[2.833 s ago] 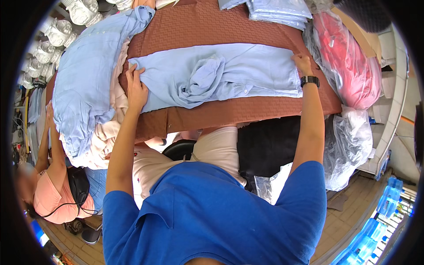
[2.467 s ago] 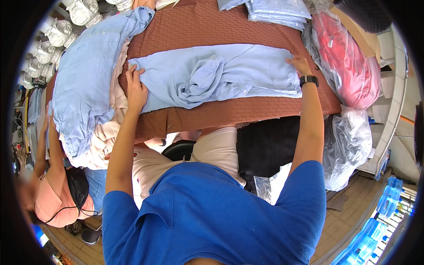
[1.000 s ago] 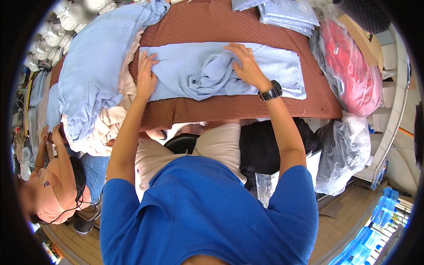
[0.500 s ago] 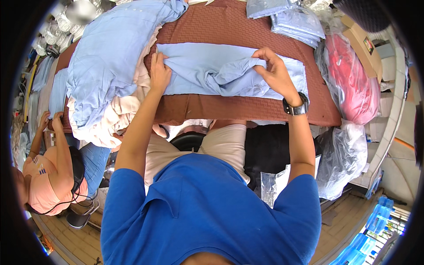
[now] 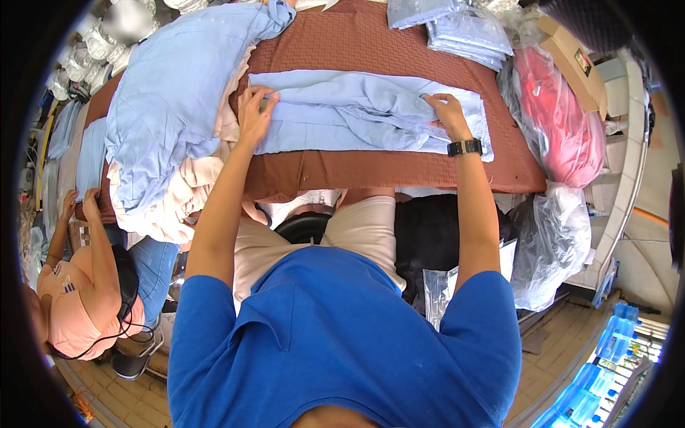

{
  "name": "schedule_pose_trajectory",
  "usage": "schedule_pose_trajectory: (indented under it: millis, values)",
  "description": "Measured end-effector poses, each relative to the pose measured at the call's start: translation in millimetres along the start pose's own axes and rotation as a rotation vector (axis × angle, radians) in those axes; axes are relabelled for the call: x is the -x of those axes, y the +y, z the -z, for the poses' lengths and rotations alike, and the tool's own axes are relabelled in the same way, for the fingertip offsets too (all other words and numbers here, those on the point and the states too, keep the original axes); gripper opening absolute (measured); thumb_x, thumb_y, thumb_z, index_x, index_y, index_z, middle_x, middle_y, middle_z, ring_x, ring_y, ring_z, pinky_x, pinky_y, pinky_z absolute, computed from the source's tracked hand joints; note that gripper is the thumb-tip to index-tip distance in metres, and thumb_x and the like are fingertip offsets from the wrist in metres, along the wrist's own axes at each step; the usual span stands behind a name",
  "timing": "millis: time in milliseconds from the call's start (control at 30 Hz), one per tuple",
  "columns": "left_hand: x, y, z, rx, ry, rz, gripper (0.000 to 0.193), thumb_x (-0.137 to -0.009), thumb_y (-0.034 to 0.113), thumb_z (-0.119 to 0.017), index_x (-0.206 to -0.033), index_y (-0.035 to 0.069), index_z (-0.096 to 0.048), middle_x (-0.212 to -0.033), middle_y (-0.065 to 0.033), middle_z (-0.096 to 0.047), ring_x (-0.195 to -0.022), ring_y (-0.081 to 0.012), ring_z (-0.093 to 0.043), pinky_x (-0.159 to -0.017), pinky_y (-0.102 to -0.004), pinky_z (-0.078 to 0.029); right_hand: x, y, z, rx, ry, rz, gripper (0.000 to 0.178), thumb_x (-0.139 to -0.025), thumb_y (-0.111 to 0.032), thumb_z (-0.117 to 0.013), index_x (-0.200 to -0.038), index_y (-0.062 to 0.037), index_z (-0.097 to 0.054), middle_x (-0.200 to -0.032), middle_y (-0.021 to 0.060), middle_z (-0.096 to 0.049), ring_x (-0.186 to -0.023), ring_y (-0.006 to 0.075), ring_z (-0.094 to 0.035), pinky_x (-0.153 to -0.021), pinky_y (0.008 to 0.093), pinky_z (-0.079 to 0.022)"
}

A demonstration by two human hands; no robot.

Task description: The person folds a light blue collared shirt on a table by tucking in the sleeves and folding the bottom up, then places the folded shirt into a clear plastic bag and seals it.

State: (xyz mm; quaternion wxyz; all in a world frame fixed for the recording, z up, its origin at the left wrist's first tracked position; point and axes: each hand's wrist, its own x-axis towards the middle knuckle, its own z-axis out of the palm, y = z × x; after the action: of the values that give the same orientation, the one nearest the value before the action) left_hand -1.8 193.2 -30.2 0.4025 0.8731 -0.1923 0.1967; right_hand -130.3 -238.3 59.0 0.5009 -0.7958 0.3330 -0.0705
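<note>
A light blue garment (image 5: 321, 118), folded into a long strip with ruffled cloth along its middle, lies across the brown table cover. At its left end rests my left hand (image 5: 253, 118), fingers spread over the edge of the cloth. Toward the right end, my right hand (image 5: 449, 114) has its fingertips closed on a loose fold of the same garment. A dark watch (image 5: 464, 148) is on my right wrist. What lies under the bunched part is hidden.
A tall heap of light blue garments (image 5: 178, 85) over cream cloth (image 5: 171, 203) stands left. Bagged blue garments (image 5: 467, 39) lie at the far right, near a plastic-wrapped red bundle (image 5: 556, 114) and a cardboard box (image 5: 574, 64). Another person (image 5: 85, 292) handles blue cloth at left.
My right hand has moved slightly, and the bunched cloth is now spread into longer, flatter folds along the strip. My left hand stays at the left end, its fingers shifted.
</note>
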Motion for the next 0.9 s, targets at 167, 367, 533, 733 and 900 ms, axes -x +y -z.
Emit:
schedule_pose_trajectory:
  millis: [167, 367, 533, 733, 900]
  values:
    - [0, 4, 5, 0.011, -0.013, -0.020, 0.029, -0.084, 0.032, -0.079, -0.109, 0.019, -0.076, -0.128, -0.0072, -0.060, -0.119, -0.0308, -0.051, -0.104, -0.0428, -0.041, 9, 5, 6, 0.163, -0.034, 0.260, 0.062, -0.081, -0.047, -0.083, -0.126, -0.0090, -0.064, -0.127, 0.0196, -0.053, -0.103, 0.0279, -0.059, -0.081, 0.0430, -0.053]
    - [1, 10, 10, 0.044, -0.049, -0.018, 0.034, -0.081, 0.033, -0.081, -0.114, 0.025, -0.077, -0.135, -0.0078, -0.058, -0.125, -0.0333, -0.049, -0.108, -0.0440, -0.039, 31, 19, -1, 0.673, -0.140, 0.821, 0.042, -0.071, -0.029, -0.089, -0.108, -0.0120, -0.074, -0.130, 0.0191, -0.056, -0.118, 0.0359, -0.054, -0.108, 0.0446, -0.034]
    - [1, 14, 8, -0.045, -0.063, -0.119, 0.029, -0.084, 0.035, -0.079, -0.109, 0.020, -0.080, -0.140, -0.0076, -0.057, -0.128, -0.0333, -0.048, -0.110, -0.0438, -0.037, 8, -9, 9, 0.286, 0.012, 0.896, 0.017, -0.088, -0.022, -0.076, -0.096, -0.0068, -0.075, -0.099, 0.0102, -0.073, -0.091, 0.0266, -0.064, -0.098, 0.0426, -0.041]
    - [-1, -8, 2, 0.043, -0.033, -0.016, 0.033, -0.092, 0.037, -0.072, -0.099, 0.006, -0.078, -0.136, -0.0052, -0.062, -0.124, -0.0315, -0.051, -0.108, -0.0417, -0.039, 17, -100, 4, 0.078, -0.004, 0.872, 0.027, -0.096, -0.030, -0.071, -0.101, -0.0034, -0.072, -0.090, 0.0115, -0.073, -0.084, 0.0170, -0.064, -0.080, 0.0324, -0.051]
    - [-4, -3, -3, 0.031, -0.031, -0.027, 0.030, -0.094, 0.035, -0.069, -0.099, 0.006, -0.076, -0.133, -0.0031, -0.064, -0.122, -0.0308, -0.052, -0.106, -0.0405, -0.040, 8, -101, -4, -0.068, 0.006, 0.804, 0.027, -0.091, -0.020, -0.077, -0.108, -0.0006, -0.071, -0.101, 0.0077, -0.074, -0.093, 0.0136, -0.066, -0.084, 0.0276, -0.051]
